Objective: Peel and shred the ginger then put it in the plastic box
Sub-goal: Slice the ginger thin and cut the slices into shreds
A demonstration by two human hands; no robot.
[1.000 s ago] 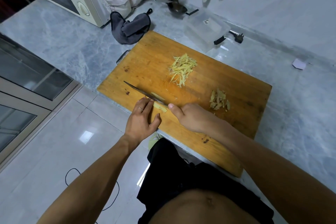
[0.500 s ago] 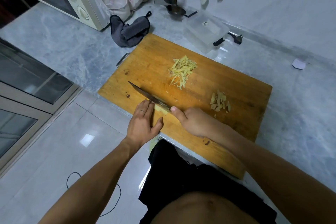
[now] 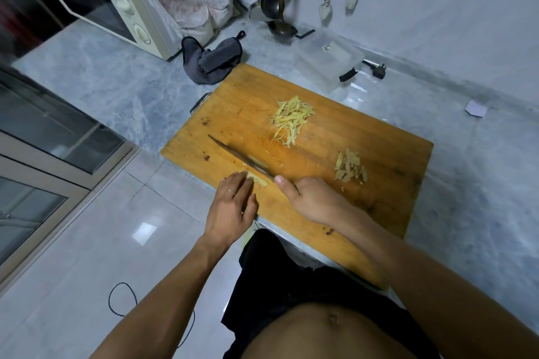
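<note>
Knife has slid a bit further left along the board's near edge since a moment ago, otherwise not much moved. Big wooden cutting board sits on the grey marble counter, clear plastic box just past its far edge. On the board: shredded ginger pile mid-board, peel scraps off to the right. Right hand is wrapped round the knife handle, left hand pins the ginger piece down with its fingertips, blade right against it.
</note>
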